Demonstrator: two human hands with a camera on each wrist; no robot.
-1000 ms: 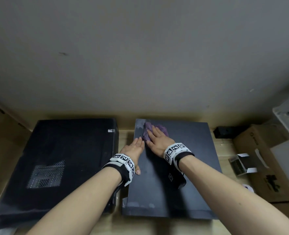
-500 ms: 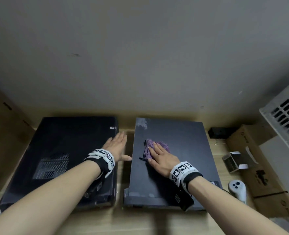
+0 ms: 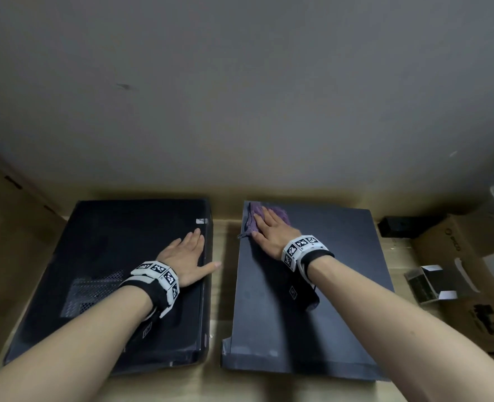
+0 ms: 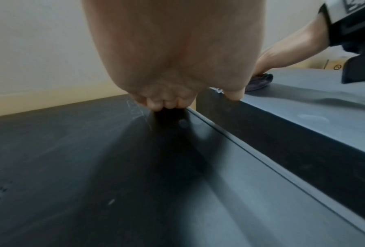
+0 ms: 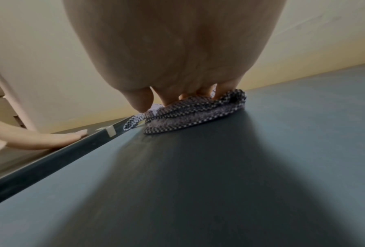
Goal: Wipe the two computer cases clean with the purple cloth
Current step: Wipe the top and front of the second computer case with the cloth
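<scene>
Two black computer cases lie flat side by side on the wooden floor. The left case [image 3: 109, 271] has a mesh vent; the right case [image 3: 327, 300] has a smooth panel. My right hand [image 3: 269, 230] presses flat on the bunched purple cloth [image 3: 280, 213] at the far left corner of the right case. In the right wrist view straight fingers lie on the cloth [image 5: 194, 112]. My left hand [image 3: 187, 253] rests flat, fingers straight, on the right edge of the left case, thumb pointing over the gap. In the left wrist view the fingertips [image 4: 164, 103] touch the left case [image 4: 71, 158].
A grey wall stands right behind the cases. A cardboard box [image 3: 472, 271] and a small black box [image 3: 399, 227] sit to the right. A small open carton [image 3: 431, 282] lies beside the right case. A narrow floor gap [image 3: 222, 285] separates the cases.
My left hand has moved from the right case onto the left case. My right hand slid the cloth back toward me and then out again to the far left corner.
</scene>
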